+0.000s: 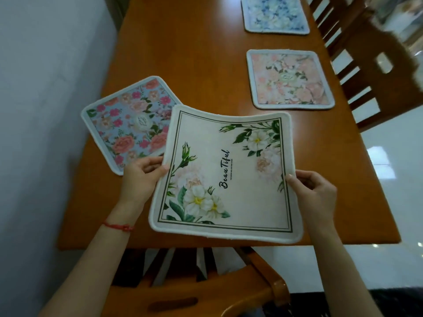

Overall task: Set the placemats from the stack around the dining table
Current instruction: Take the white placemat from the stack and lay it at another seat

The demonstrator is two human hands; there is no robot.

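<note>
I hold a cream placemat (231, 177) printed with white flowers and the word "Beautiful" just above the near end of the wooden dining table (196, 60). My left hand (142, 177) grips its left edge and my right hand (313, 191) grips its right edge; the mat sags between them. A blue placemat with pink flowers (128, 124) lies askew on the table's left side, partly under the held mat. A peach floral placemat (289, 80) lies flat on the right side, and a blue-white one (274, 14) lies farther back on the right.
A white wall (45, 110) runs along the table's left edge. Wooden chairs (370, 72) stand along the right side. Another chair back (201, 287) is directly below me at the near end. Glossy white floor tiles (393, 179) show at the right.
</note>
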